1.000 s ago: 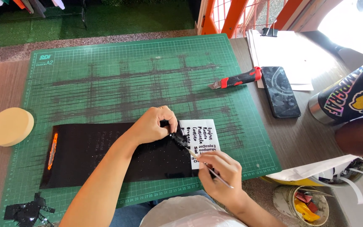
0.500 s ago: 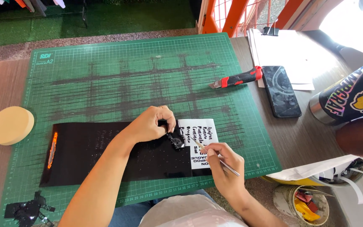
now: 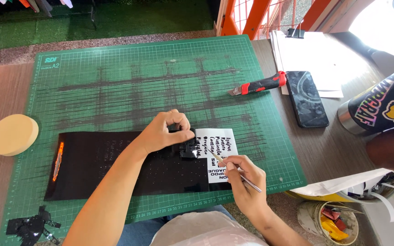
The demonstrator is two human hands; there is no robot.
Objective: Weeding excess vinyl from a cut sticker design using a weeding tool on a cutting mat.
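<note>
Your left hand (image 3: 167, 132) was curled, pinching the peeled black vinyl flap (image 3: 189, 149) at the black vinyl sheet's (image 3: 115, 166) right end. Your right hand (image 3: 245, 182) pinched a thin metal pick (image 3: 238, 171), tip just right of the flap, over the white lettered backing (image 3: 217, 155). Sheet's long axis ran left-right.

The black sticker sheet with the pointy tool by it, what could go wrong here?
1. The right hand aims a thin weeding tool at the small black letters on the white backing; a slip might lift or tear a letter.
2. The left hand pulls up black vinyl sheet close to the tool's tip, so a finger might get poked.
3. The peeled vinyl could fold and stick to itself.
</note>
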